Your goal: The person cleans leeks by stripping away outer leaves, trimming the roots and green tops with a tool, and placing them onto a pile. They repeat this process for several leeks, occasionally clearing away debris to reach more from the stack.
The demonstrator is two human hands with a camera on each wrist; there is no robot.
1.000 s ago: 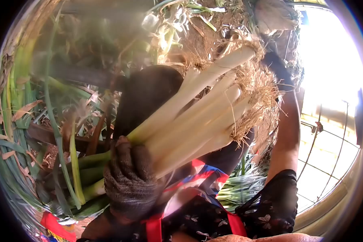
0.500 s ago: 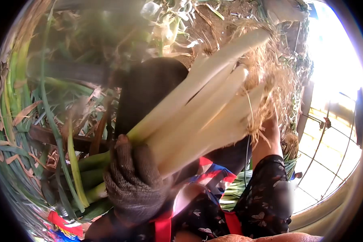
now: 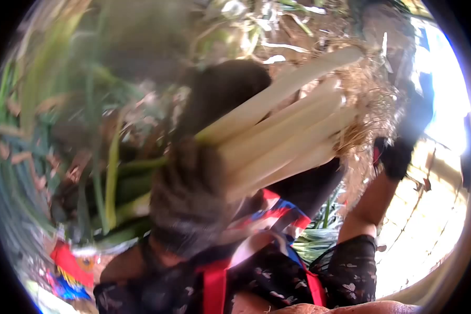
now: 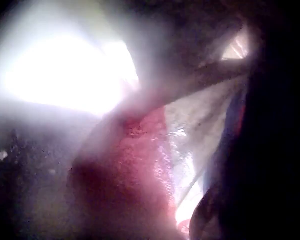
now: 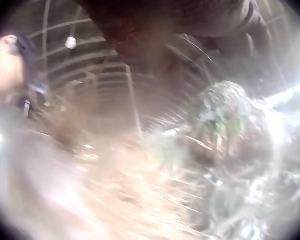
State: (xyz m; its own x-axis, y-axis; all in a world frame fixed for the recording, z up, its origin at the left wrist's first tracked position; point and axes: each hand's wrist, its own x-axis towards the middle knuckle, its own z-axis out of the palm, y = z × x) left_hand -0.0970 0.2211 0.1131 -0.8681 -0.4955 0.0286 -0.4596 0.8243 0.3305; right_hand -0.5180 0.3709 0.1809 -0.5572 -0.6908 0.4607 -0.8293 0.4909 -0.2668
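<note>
A bunch of leeks [image 3: 282, 138], with thick white shafts and green leaves trailing left, lies slanted across the head view. My left hand [image 3: 187, 196], in a dark knitted glove, grips the bunch where white turns green. Tangled tan roots [image 3: 369, 118] fringe the upper right end. My right hand [image 3: 416, 110] is blurred beside these roots, with its forearm raised on the right. In the right wrist view, the dark gloved right hand [image 5: 225, 22] crosses the top with its fingers hanging loosely and nothing visible in them. The left wrist view is mostly dark and glare.
Long green leaves [image 3: 15, 157] heap up at the left. Another pile of leek stalks [image 3: 319, 238] lies near my right elbow. Loose peelings [image 3: 251, 31] litter the soil at the top. A bright wire grid [image 3: 418, 209] stands at the right. Another person [image 5: 7, 70] shows in the right wrist view.
My right hand was hidden behind the roots half a second ago and is now out to their right. The leeks and left hand shift rightward in view, still gripped.
</note>
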